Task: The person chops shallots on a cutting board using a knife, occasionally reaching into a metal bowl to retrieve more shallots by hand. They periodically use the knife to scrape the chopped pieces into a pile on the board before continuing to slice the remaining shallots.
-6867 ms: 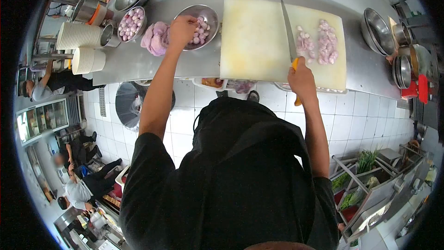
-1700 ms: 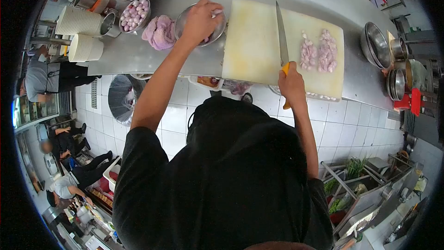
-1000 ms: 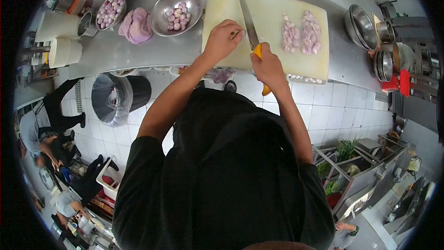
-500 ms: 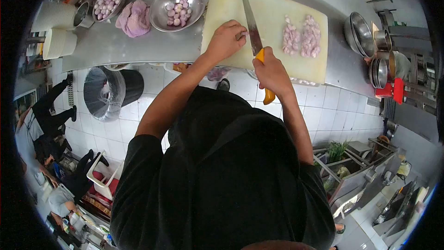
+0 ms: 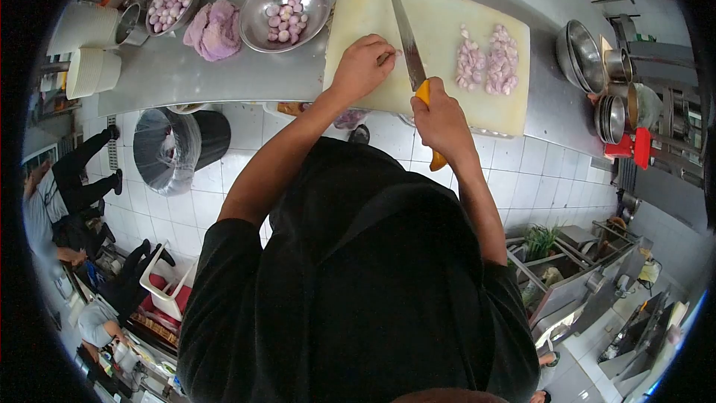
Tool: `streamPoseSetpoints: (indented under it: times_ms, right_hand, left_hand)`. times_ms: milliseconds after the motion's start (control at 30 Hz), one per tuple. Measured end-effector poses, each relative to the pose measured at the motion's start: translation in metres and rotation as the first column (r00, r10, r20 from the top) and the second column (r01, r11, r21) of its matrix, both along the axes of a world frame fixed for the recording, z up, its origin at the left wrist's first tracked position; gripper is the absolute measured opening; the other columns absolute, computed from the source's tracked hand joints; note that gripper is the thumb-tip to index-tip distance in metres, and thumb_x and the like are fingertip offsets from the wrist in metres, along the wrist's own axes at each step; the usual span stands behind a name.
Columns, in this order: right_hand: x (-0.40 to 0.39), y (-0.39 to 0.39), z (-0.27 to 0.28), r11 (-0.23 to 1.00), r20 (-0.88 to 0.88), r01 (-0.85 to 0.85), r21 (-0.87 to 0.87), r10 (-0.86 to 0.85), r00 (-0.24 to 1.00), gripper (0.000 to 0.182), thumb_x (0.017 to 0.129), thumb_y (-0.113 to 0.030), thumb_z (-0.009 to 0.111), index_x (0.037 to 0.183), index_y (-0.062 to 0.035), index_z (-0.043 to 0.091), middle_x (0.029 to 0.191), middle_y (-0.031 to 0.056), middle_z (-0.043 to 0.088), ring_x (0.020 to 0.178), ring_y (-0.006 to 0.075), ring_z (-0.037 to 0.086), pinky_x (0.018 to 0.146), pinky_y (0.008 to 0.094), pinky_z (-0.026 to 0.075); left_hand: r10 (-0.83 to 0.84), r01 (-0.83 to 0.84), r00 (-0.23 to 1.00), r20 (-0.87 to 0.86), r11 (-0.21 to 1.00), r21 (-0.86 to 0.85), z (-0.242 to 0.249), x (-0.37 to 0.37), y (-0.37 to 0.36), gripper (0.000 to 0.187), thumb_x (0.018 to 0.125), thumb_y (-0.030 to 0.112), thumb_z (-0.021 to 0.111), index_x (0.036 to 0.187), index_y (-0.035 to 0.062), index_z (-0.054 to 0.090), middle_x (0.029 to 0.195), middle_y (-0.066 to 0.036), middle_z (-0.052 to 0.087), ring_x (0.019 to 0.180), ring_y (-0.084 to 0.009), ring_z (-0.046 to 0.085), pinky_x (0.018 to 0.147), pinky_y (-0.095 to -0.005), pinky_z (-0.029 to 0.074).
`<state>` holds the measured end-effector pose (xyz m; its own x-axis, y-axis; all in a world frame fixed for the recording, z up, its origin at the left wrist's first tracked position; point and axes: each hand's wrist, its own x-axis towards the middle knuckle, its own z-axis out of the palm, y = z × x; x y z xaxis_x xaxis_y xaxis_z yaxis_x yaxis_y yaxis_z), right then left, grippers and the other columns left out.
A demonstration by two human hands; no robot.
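On the pale cutting board (image 5: 363, 7), my left hand (image 5: 363, 69) has its fingers curled together. A small pinkish bit of a shallot (image 5: 398, 52) peeks out at the fingertips; most of it is hidden. My right hand (image 5: 445, 121) grips the yellow handle of a kitchen knife (image 5: 407, 33). Its long blade points away from me, just right of my left fingers. Two piles of cut shallots (image 5: 502, 60) lie on the board's right side. A steel bowl (image 5: 255, 30) of whole peeled shallots (image 5: 287, 19) stands left of the board.
A pink cloth (image 5: 213, 30) and a colander of shallots (image 5: 171, 4) are farther left on the steel counter (image 5: 224, 83). Stacked steel bowls (image 5: 579, 56) stand at the right. Below the counter is a lined bin (image 5: 170, 151). Other people (image 5: 97, 325) are at lower left.
The knife and my right hand have shifted very slightly. My left hand stays by the blade with its fingers still curled. The shallot piles look the same.
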<state>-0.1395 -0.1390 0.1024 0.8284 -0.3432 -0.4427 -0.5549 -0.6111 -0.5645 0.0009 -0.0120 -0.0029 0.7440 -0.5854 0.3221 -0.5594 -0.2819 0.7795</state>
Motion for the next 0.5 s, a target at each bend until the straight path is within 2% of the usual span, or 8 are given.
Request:
streamPoseSetpoints:
  times_ms: [33, 267, 333, 433, 500]
  right_hand:
    - [0.001, 0.001, 0.005, 1.0, -0.028, 0.011, 0.028, -0.011, 1.0, 0.03, 0.098, -0.019, 0.054, 0.114, 0.0034, 0.043, 0.091, 0.0365, 0.066, 0.092, 0.0536, 0.065, 0.085, 0.0592, 0.049]
    - [0.0, -0.001, 0.009, 1.0, -0.063, -0.009, 0.03, 0.011, 0.998, 0.029, 0.097, -0.017, 0.053, 0.114, 0.0039, 0.042, 0.091, 0.037, 0.066, 0.091, 0.055, 0.064, 0.085, 0.0603, 0.049]
    - [-0.001, 0.0, 0.005, 0.999, -0.054, -0.008, 0.036, 0.01, 0.998, 0.03, 0.097, -0.018, 0.053, 0.114, 0.0039, 0.041, 0.091, 0.037, 0.066, 0.09, 0.0551, 0.064, 0.085, 0.0604, 0.049]
    - [0.016, 0.006, -0.026, 0.995, 0.067, -0.051, -0.088, 0.057, 0.996, 0.03, 0.097, -0.018, 0.053, 0.114, 0.0033, 0.041, 0.09, 0.0365, 0.066, 0.089, 0.0548, 0.064, 0.083, 0.0609, 0.049]
    - [0.028, 0.003, -0.037, 0.995, 0.097, -0.043, -0.089, 0.052, 0.994, 0.029, 0.097, -0.018, 0.053, 0.113, 0.0032, 0.041, 0.088, 0.0359, 0.066, 0.088, 0.0544, 0.065, 0.082, 0.0607, 0.049]
  left_hand:
    - [0.002, -0.002, 1.0, 0.0, 1.0, -0.005, 0.0, 0.0, 0.0, 0.014, 0.088, 0.012, 0.071, 0.097, 0.0002, 0.073, 0.096, -0.011, 0.069, 0.078, -0.0252, 0.068, 0.071, -0.0342, 0.055]
    - [0.034, -0.034, 0.998, -0.049, 0.999, -0.01, 0.0, -0.001, -0.003, 0.014, 0.088, 0.013, 0.07, 0.095, 0.0006, 0.073, 0.095, -0.011, 0.069, 0.081, -0.0267, 0.068, 0.074, -0.0348, 0.055]
    - [0.045, -0.044, 0.997, -0.063, 0.999, 0.015, 0.004, -0.003, -0.004, 0.014, 0.088, 0.014, 0.069, 0.092, 0.0021, 0.073, 0.095, -0.01, 0.068, 0.088, -0.0292, 0.066, 0.08, -0.0384, 0.054]
    - [0.052, -0.052, 0.998, -0.037, 0.999, 0.004, 0.001, -0.001, -0.004, 0.014, 0.088, 0.015, 0.068, 0.091, 0.0027, 0.074, 0.095, -0.011, 0.067, 0.092, -0.0311, 0.065, 0.084, -0.0405, 0.053]
    - [0.049, -0.049, 0.999, -0.02, 0.999, -0.004, -0.003, -0.003, -0.004, 0.014, 0.087, 0.015, 0.068, 0.091, 0.0025, 0.074, 0.096, -0.012, 0.067, 0.094, -0.0316, 0.065, 0.085, -0.0406, 0.053]
